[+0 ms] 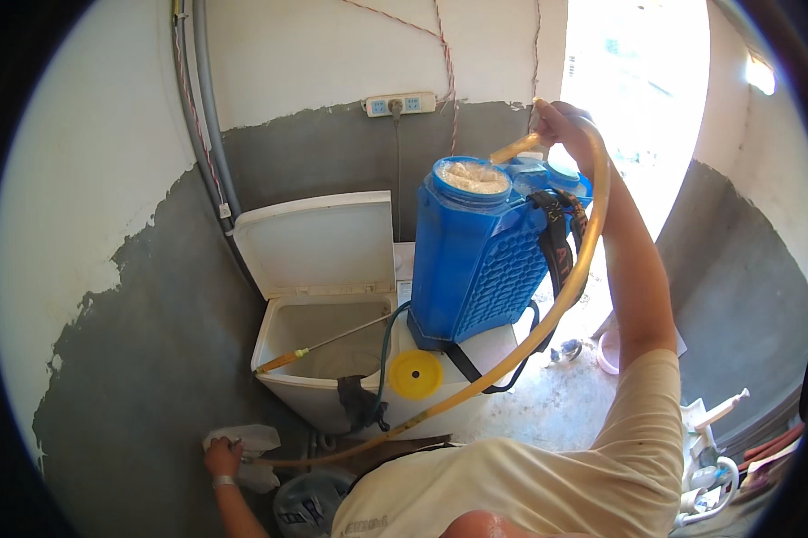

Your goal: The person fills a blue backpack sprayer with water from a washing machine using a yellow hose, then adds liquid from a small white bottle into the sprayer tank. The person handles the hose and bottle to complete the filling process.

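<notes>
My right hand (565, 133), raised at the upper right, is closed round a yellowish hose (547, 323). The hose's end tilts down beside the round mouth of a blue backpack sprayer (458, 260); whitish, foamy-looking stuff (472, 177) shows in that mouth. From my right hand the hose curves down to the lower left. There my left hand (223, 457) is closed beside a crumpled white plastic bag (253, 439); what its fingers hold is too small to make out. The sprayer stands upright on a white twin-tub washing machine (305, 387), next to a yellow round lid (416, 374).
The washer's left lid (319, 242) stands raised. Across its tub lies a spray wand (332, 339) with an orange handle. A dark cloth (359, 403) hangs over the front edge. Below is a clear plastic bottle (310, 504). A power strip (401, 105) is on the wall; a bright doorway opens at right.
</notes>
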### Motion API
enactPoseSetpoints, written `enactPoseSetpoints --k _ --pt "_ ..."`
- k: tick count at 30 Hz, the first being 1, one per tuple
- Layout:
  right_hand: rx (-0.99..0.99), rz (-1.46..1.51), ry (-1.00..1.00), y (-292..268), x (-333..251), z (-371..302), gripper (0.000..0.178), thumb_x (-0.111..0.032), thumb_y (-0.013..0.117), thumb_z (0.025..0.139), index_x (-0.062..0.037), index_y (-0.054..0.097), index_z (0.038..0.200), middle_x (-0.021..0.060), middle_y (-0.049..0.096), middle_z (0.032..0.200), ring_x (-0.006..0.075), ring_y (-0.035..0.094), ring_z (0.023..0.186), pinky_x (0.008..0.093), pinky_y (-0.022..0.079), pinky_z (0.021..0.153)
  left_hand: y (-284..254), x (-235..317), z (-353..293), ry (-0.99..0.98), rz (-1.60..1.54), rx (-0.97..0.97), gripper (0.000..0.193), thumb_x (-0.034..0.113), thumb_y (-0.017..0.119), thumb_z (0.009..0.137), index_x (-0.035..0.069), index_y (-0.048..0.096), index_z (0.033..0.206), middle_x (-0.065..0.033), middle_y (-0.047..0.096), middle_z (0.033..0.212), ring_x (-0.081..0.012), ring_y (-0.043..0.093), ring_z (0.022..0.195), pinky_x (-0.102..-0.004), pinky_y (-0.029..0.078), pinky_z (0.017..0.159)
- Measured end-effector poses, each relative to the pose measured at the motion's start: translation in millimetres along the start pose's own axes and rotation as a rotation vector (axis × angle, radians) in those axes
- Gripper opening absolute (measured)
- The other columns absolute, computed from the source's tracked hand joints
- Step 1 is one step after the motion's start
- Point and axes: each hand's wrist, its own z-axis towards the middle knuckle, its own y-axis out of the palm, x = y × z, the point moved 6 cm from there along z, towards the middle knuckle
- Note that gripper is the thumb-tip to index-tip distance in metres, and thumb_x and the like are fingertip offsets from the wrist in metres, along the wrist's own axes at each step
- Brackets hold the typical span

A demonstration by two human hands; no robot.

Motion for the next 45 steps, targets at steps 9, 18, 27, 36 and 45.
enactPoseSetpoints --k 9,18,27,36,45 --pt "-0.037 -0.023 0.080 14.4 4.8 1.2 0.038 -0.036 0.058 0.090 -0.0024 0.063 0.073 0.0069 0.059 0.064 0.0141 0.054 0.057 0.0259 0.045 0.057 -1.8 10.9 -14.6 0.114 0.018 0.164 0.038 0.043 0.068 0.072 0.007 0.067 0.086 -0.0118 0.059 0.096 -0.0295 0.058 0.092 -0.0418 0.048 0.078" --pt "-0.050 -0.032 0.058 14.4 -2.2 0.9 0.037 -0.034 0.058 0.090 -0.0030 0.063 0.071 0.0065 0.058 0.062 0.0139 0.053 0.055 0.0253 0.044 0.055 -15.8 18.7 -49.4 0.212 -0.047 0.213 0.025 0.023 0.074 0.067 0.004 0.069 0.083 -0.0139 0.051 0.120 -0.0325 0.043 0.117 -0.0462 0.034 0.100" --pt "-0.021 -0.042 0.081 16.9 -2.2 4.9 0.038 -0.035 0.058 0.090 -0.0010 0.064 0.075 0.0078 0.060 0.064 0.0148 0.056 0.057 0.0255 0.047 0.057 -10.4 29.1 -59.7 0.196 -0.106 0.161 0.067 0.029 0.077 0.066 0.007 0.050 0.122 -0.0158 0.040 0.136 -0.0363 0.032 0.129 -0.0482 0.029 0.105" --pt "0.002 -0.021 0.040 16.7 8.4 8.5 0.043 -0.039 0.056 0.089 -0.0002 0.066 0.073 0.0090 0.061 0.062 0.0156 0.059 0.056 0.0256 0.049 0.055 -5.2 40.3 -63.5 0.137 -0.173 0.036 0.072 0.021 0.078 0.066 0.006 0.044 0.127 -0.0174 0.036 0.139 -0.0385 0.015 0.137 -0.0506 0.024 0.108" --pt "-0.034 -0.037 0.058 14.7 -5.8 0.9 0.037 -0.035 0.058 0.089 -0.0026 0.064 0.072 0.0071 0.060 0.064 0.0151 0.057 0.059 0.0250 0.047 0.057 -4.5 42.1 -63.8 0.141 -0.191 0.074 0.072 0.016 0.079 0.064 0.005 0.044 0.125 -0.0182 0.036 0.137 -0.0409 0.015 0.136 -0.0516 0.025 0.108"
